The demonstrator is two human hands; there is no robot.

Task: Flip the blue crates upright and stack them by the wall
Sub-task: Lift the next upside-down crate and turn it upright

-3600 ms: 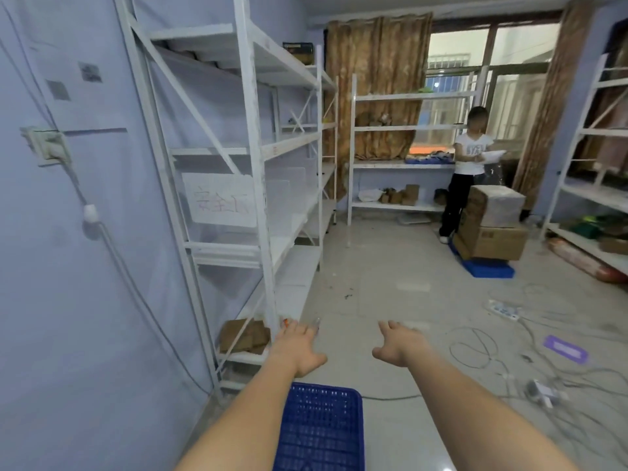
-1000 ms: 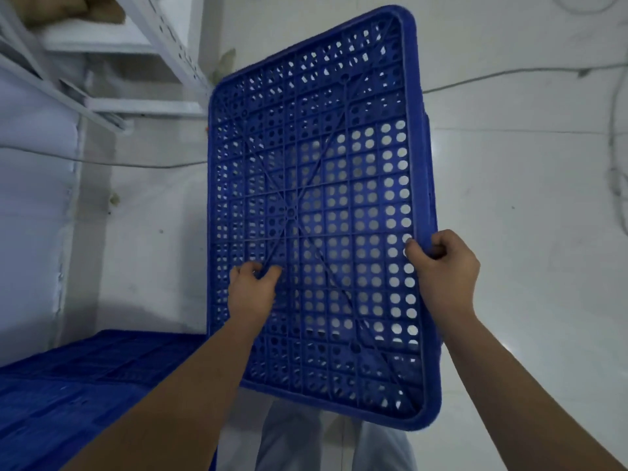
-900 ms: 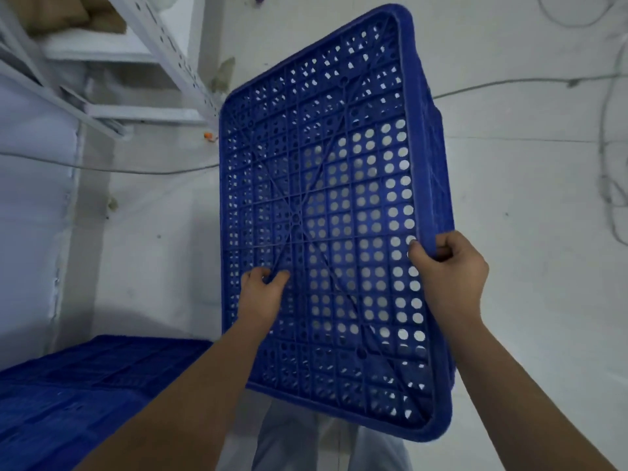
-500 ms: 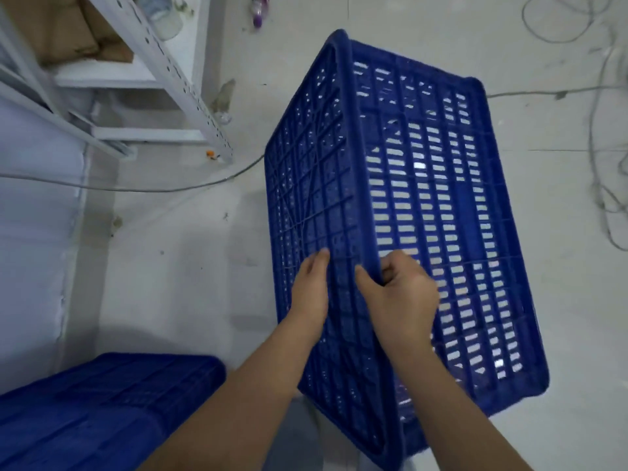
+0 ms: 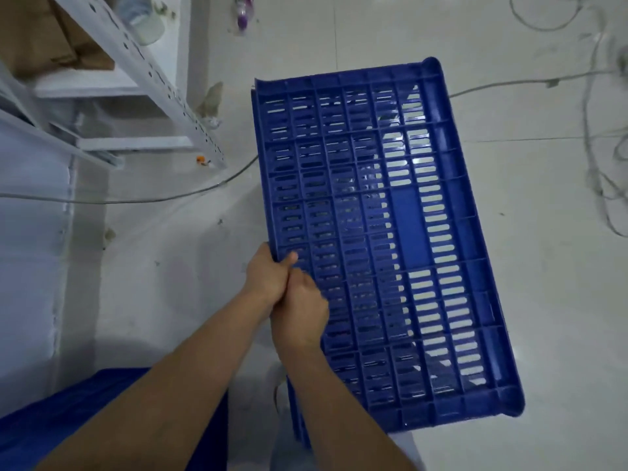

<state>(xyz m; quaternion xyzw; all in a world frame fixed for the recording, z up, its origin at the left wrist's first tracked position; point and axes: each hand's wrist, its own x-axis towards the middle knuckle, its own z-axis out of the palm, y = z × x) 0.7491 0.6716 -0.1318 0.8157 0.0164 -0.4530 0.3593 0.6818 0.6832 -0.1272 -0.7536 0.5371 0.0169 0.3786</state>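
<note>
the blue crate point(image 5: 380, 239), clamped on edge at one rim by the left hand point(image 5: 268, 277) and right hand point(image 5: 300, 312) pressed together, could be twisted loose by its far overhanging weight.

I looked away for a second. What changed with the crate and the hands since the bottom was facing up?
The held crate has rolled on: its slotted side now faces the camera instead of the perforated bottom. The right hand left the right rim and now sits beside the left hand on the left edge. The second crate stays at lower left; the shelf is unmoved.
</note>
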